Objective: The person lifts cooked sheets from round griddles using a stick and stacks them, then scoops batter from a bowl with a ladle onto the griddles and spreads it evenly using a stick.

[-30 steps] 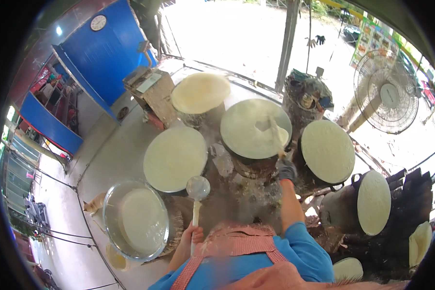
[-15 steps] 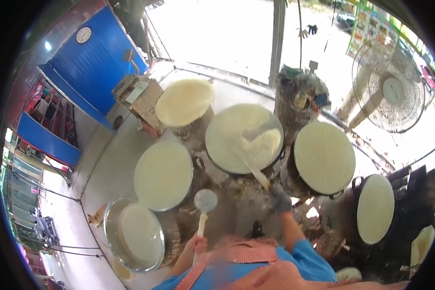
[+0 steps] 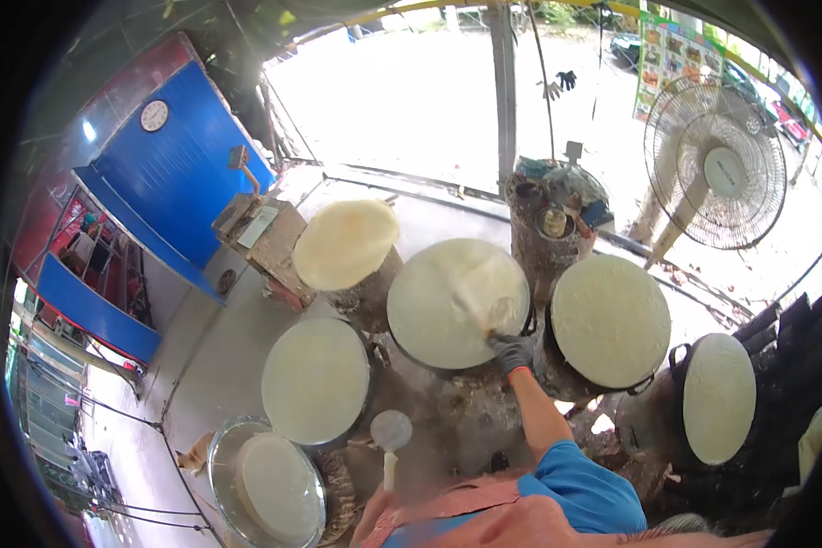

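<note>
My right hand (image 3: 511,354), in a dark glove, is closed on a pale spatula (image 3: 473,309) that is smeared by motion. The spatula reaches over the middle round pan (image 3: 429,315), whose surface is covered with a pale, creamy layer. That hand is at the pan's near right rim. Low in the view, my left hand (image 3: 377,500) grips the light handle of a ladle (image 3: 391,429). The round bowl of the ladle points away from me, between the middle pan and the left pan (image 3: 315,382); my left fingers are partly hidden.
More pale-topped round pans stand at the far left (image 3: 347,245), right (image 3: 610,321) and far right (image 3: 720,399). A metal basin (image 3: 219,470) of pale liquid is at lower left. A cluttered stand (image 3: 557,219) and a fan (image 3: 717,169) stand behind.
My right hand has moved forward with the spatula to the middle pan's rim. The bare grey patch in that pan now looks pale. The ladle remains in my left hand; the view has tilted upward.
</note>
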Demonstrator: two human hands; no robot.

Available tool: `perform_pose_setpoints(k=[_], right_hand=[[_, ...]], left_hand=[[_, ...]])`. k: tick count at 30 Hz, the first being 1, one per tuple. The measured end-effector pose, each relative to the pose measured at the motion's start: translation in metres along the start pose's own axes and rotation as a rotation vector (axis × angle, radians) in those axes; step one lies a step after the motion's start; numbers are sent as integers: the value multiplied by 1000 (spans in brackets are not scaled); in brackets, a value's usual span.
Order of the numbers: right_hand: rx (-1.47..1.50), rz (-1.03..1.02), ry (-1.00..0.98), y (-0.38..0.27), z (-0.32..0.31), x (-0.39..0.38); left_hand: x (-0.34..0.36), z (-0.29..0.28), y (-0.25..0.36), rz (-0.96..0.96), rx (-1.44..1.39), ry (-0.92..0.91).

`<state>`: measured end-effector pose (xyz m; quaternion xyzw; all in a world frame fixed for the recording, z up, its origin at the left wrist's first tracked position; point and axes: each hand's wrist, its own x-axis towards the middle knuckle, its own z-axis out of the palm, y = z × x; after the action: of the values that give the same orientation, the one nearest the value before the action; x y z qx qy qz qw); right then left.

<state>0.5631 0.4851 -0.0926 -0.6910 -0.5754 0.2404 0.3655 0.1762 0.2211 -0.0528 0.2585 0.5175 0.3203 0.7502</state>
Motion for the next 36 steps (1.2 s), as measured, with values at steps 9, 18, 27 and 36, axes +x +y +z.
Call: perform_pose_setpoints(k=[9, 18, 27, 36], right_hand=[[302, 588, -122, -70, -55, -69], [1191, 351, 341, 45, -47, 5], [-546, 22, -136, -7, -111, -24], [-702, -4, -46, 33, -119, -79]], left_hand=[[-41, 5, 73, -216, -430, 118], [-32, -17, 65, -443, -907, -175], [55, 7, 119, -344, -660, -201], [142, 122, 189, 49, -434, -92]])
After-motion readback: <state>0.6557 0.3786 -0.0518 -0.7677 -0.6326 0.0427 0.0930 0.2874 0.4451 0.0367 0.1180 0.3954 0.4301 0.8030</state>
